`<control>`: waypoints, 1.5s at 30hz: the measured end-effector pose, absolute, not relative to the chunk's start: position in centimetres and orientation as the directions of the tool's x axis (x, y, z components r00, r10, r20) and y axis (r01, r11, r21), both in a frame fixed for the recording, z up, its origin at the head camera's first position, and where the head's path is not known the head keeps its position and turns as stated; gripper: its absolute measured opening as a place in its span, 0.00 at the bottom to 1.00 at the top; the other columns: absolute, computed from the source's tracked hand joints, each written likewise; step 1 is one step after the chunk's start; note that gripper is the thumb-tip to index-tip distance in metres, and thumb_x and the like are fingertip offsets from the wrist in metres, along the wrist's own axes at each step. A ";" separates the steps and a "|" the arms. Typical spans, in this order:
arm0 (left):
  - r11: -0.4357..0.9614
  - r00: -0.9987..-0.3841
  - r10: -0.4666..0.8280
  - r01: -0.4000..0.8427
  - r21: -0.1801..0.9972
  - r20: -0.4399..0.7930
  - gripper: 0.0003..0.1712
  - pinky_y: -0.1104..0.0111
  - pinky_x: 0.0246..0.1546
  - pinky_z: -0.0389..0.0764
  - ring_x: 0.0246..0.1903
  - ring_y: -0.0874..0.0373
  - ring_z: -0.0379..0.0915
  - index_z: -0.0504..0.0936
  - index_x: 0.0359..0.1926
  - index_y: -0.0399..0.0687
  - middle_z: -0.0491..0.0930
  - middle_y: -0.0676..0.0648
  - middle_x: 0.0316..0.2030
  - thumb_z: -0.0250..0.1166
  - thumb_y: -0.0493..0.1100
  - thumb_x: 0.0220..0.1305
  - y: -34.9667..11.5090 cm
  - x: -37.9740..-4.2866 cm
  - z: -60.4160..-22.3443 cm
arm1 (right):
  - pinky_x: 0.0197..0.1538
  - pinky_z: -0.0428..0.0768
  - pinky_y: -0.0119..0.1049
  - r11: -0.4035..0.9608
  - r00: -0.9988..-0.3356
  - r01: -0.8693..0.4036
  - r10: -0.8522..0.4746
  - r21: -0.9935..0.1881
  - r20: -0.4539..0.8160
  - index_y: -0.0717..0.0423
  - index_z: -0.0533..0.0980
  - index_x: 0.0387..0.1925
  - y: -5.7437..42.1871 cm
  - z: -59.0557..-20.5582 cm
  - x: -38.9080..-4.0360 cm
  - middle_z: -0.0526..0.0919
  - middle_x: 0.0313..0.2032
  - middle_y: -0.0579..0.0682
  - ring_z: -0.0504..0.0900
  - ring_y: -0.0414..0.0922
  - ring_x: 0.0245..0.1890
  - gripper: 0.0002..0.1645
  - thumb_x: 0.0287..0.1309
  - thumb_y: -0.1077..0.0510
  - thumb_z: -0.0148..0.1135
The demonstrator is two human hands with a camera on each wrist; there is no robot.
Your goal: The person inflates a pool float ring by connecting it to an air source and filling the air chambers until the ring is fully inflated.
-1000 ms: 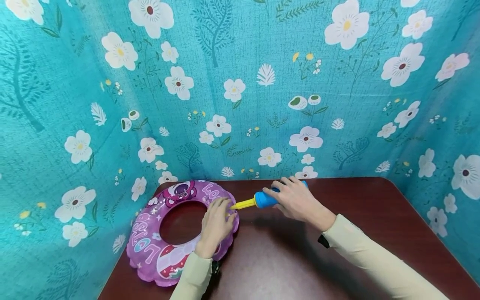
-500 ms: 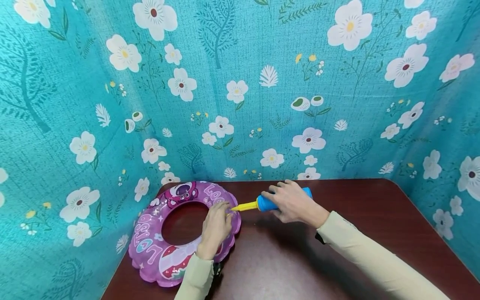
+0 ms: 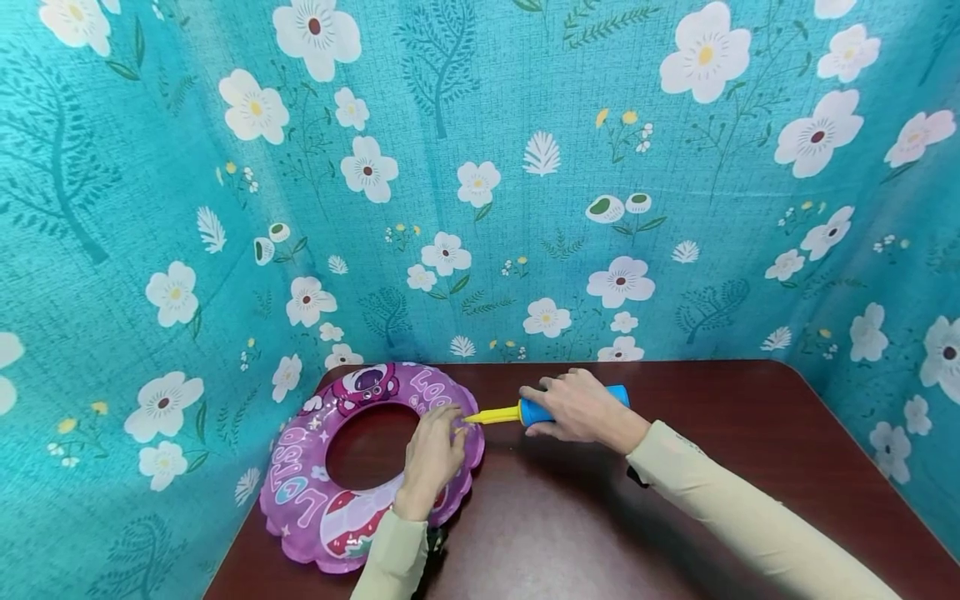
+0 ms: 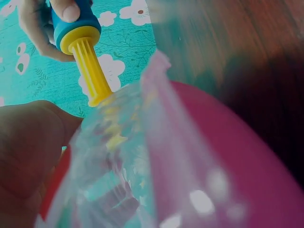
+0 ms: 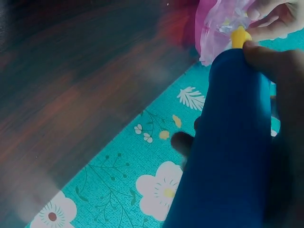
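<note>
A purple inflatable swim ring (image 3: pixel 296 454) with cartoon prints lies on the left of the table. My left hand (image 3: pixel 433 454) pinches its right side, where the yellow nozzle (image 3: pixel 497 415) of a blue hand air pump (image 3: pixel 531 412) meets the ring. Around the pump's blue barrel the fingers of my right hand (image 3: pixel 581 408) are curled. Seen from the left wrist, the nozzle (image 4: pixel 90 66) reaches the clear plastic of the ring; its tip and the valve cannot be made out. In the right wrist view the barrel (image 5: pixel 228 133) points at the pinching left hand (image 5: pixel 278 21).
The dark red-brown wooden table (image 3: pixel 570 533) extends to the right and toward the front. Behind it and along both sides hangs a teal curtain (image 3: pixel 510 233) printed with white flowers, close to the back edge.
My right hand has come down slightly and the pump lies more level, its rear end lower. The left hand keeps its place on the ring. The head view has shifted a little.
</note>
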State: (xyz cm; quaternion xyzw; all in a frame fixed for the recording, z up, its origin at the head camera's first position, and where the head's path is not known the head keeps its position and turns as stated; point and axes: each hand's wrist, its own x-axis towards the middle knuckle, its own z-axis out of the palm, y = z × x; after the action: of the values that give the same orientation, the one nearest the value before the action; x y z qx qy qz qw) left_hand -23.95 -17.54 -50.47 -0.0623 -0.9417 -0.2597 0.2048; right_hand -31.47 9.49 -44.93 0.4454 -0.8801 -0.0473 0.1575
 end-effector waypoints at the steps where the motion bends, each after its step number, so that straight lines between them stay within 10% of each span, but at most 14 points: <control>1: 0.856 -0.908 0.010 0.225 0.466 0.419 0.17 0.50 0.66 0.79 0.65 0.44 0.79 0.89 0.55 0.41 0.86 0.45 0.60 0.74 0.38 0.66 -17.6 -23.9 -50.5 | 0.35 0.86 0.40 0.601 -0.558 -0.769 -0.797 0.217 0.229 0.45 0.78 0.65 9.4 -45.0 -31.5 0.89 0.43 0.50 0.85 0.45 0.30 0.38 0.63 0.28 0.68; 20: 0.888 -0.917 -0.081 0.111 0.445 0.391 0.17 0.45 0.39 0.88 0.52 0.47 0.84 0.90 0.53 0.50 0.89 0.47 0.52 0.78 0.42 0.63 -17.1 -24.4 -50.4 | 0.25 0.76 0.32 0.576 -0.505 -0.759 -0.815 0.304 0.282 0.41 0.80 0.55 8.0 -45.5 -32.2 0.84 0.34 0.46 0.75 0.41 0.20 0.28 0.63 0.30 0.68; 45: 0.903 -0.891 -0.131 0.074 0.424 0.434 0.10 0.51 0.34 0.86 0.41 0.49 0.83 0.94 0.42 0.54 0.89 0.51 0.40 0.80 0.43 0.58 -17.1 -25.5 -51.3 | 0.36 0.86 0.41 0.550 -0.433 -0.733 -0.831 0.400 0.348 0.36 0.84 0.52 6.9 -44.3 -32.0 0.86 0.38 0.49 0.85 0.47 0.30 0.22 0.58 0.38 0.76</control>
State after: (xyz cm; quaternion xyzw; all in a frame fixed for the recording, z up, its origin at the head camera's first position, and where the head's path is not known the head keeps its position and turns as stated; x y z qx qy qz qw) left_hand -25.46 -17.10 -51.32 0.0152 -0.9472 -0.2200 0.2326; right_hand -32.01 6.86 -44.28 0.4649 -0.8413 -0.0943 0.2591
